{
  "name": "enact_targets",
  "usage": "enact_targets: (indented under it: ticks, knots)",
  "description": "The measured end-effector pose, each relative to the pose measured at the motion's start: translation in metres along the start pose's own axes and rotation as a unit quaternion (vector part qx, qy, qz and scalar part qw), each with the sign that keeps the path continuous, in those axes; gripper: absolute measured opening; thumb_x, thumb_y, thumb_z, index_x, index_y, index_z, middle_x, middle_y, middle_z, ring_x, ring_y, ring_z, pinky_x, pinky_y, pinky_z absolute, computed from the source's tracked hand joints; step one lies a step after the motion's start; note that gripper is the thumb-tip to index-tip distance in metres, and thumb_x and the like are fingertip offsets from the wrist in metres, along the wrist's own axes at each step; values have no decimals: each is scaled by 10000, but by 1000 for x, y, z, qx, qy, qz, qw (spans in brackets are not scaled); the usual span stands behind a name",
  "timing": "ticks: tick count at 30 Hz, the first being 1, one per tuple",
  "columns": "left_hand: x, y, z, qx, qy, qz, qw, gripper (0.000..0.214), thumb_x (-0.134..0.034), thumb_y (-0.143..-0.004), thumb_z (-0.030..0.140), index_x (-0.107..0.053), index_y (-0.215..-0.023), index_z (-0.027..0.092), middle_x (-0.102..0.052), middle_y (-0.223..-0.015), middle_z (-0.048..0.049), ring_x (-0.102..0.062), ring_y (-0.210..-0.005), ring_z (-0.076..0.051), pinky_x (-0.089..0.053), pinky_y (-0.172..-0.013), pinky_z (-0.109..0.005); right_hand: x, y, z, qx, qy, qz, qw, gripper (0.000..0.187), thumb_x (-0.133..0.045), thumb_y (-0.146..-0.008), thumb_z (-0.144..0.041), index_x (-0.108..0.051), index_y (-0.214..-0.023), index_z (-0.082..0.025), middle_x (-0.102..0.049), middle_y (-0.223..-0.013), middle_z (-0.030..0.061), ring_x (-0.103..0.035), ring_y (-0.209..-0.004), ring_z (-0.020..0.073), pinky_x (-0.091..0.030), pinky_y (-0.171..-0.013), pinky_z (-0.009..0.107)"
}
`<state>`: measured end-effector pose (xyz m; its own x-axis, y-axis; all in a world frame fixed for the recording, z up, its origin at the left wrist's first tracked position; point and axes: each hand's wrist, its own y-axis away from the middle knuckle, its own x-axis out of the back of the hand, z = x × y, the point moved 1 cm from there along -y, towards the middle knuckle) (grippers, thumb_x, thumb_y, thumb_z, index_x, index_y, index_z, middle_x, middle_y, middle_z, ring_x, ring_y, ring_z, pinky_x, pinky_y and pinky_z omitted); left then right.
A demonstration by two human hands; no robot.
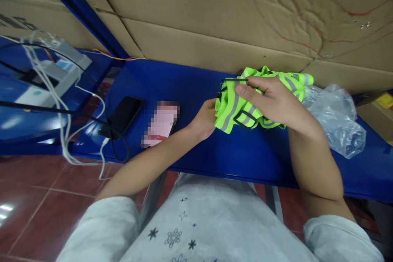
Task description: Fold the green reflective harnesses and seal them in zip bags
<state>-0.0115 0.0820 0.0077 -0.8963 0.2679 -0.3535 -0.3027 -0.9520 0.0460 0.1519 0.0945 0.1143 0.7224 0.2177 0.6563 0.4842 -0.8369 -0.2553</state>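
A folded neon-green safety vest (233, 108) with grey reflective bands and black straps lies on the blue table (190, 86). My right hand (272, 100) rests on top of the bundle, fingers curled, thumb and fingers pinching a black strap at its upper edge. My left hand (204, 118) grips the bundle's left side, its fingers hidden behind the fabric. Both forearms reach over the table's front edge from my lap.
A crumpled clear plastic bag (336, 118) lies right of the vest. A black phone (123, 115) with a cable and a pink blurred card (161, 125) lie to the left. White and black cables (66, 131) hang at the far left. A cardboard wall (215, 16) stands behind the table.
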Motion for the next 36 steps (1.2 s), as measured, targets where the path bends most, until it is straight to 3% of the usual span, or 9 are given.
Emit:
enact_targets:
  ticks: [3,8,10,13,18,22,25,31,36]
  knots:
    - [3,3,10,-1,56,-28,998,372,-928,-605,421,-675,-748,189,-678,-680,18,-633,-626,-133,-516,-611,-271,9,0,3,7,5,30,1000,544,-581,-958,-664,-493,-658,-219,-396,-629,-22,-393,-599,132,-317,-565,307]
    - [3,10,29,40,48,-206,977,688,-980,-533,220,-674,-1150,215,-761,-1014,-57,-746,-910,-244,-586,-828,-375,19,7,-1,4,38,47,998,424,-612,-965,-612,-699,-855,-213,-593,-746,-1,-523,-693,154,-404,-616,302]
    - [2,9,30,4,25,-184,983,764,-993,-542,254,-639,-1219,228,-751,-1109,-73,-735,-1019,-268,-580,-909,-406,16,8,-3,20,48,65,997,394,-649,-945,-604,-714,-863,-224,-629,-785,6,-564,-730,163,-448,-661,304]
    - [1,3,26,-70,-8,-85,994,780,-1006,-540,338,-634,-1217,231,-723,-1227,-80,-676,-1180,-288,-560,-976,-397,5,6,-2,59,55,77,994,333,-692,-925,-573,-731,-939,-242,-655,-893,27,-618,-852,194,-511,-791,330]
    - [-3,2,17,-65,-9,-40,997,770,-974,-615,415,-601,-1266,243,-715,-1205,-69,-687,-1110,-265,-589,-885,-364,-7,3,6,59,42,149,986,515,-740,-901,-496,-614,-1345,-268,-633,-1259,79,-633,-1075,230,-534,-948,384]
    - [-6,6,14,-56,-4,-51,997,706,-944,-671,437,-575,-1248,265,-706,-1054,-26,-700,-861,-196,-595,-749,-344,-9,3,9,36,27,92,995,369,-668,-953,-498,-702,-1202,-228,-726,-1108,50,-678,-952,202,-535,-877,350]
    - [-7,8,14,-75,-23,-41,996,736,-945,-659,468,-560,-1252,264,-701,-1052,-22,-698,-867,-193,-584,-776,-343,-13,4,11,32,-6,88,996,345,-654,-965,-494,-716,-1174,-226,-746,-1051,33,-685,-907,186,-533,-827,325]
    - [-12,8,11,-92,-89,19,992,616,-907,-714,482,-613,-1177,200,-704,-1125,-46,-657,-1075,-219,-524,-935,-330,-34,26,33,21,-59,141,988,295,-667,-969,-444,-677,-1186,-246,-745,-1116,43,-714,-1002,198,-556,-898,354]
    - [-20,16,-6,-59,-159,-22,985,688,-912,-702,493,-568,-1214,188,-678,-1191,-77,-636,-1134,-256,-514,-966,-368,-48,57,53,-11,-138,231,963,300,-722,-922,-442,-594,-1134,-275,-737,-1097,45,-728,-1053,215,-584,-896,366]
